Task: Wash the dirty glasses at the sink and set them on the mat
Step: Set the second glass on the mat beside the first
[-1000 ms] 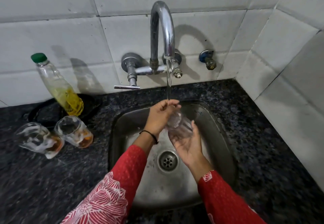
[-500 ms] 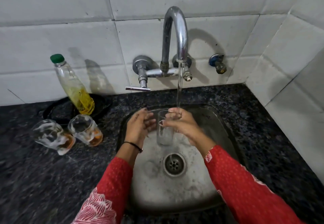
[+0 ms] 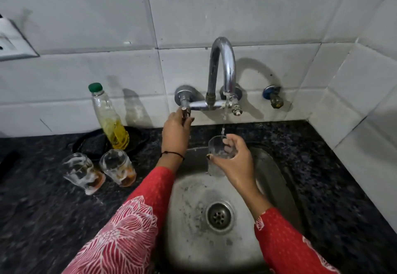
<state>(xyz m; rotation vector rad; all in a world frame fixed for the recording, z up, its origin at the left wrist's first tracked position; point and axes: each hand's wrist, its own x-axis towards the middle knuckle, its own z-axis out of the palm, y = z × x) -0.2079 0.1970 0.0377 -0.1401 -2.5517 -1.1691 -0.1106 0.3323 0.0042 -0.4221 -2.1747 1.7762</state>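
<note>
Right hand (image 3: 234,162) is grasping the clear, wet drinking glass (image 3: 214,149) mid-wall above the steel sink (image 3: 193,198); left hand (image 3: 175,132) is gripping the chrome tap lever (image 3: 184,111). I am judging the glass light, slippery, fragile.

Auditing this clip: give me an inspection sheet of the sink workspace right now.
Surface: dark granite counter around steel sink.
Job's things: clear glass held over sink under thin water stream; two soiled glasses standing on counter, left.
Clutter: green-capped bottle of yellow liquid; dark round item behind it.
Hands: left hand grips tap lever; right hand holds the glass.
Cables: nothing seen.
Surroundings: white wall tiles, chrome tap, switch plate far left.
</note>
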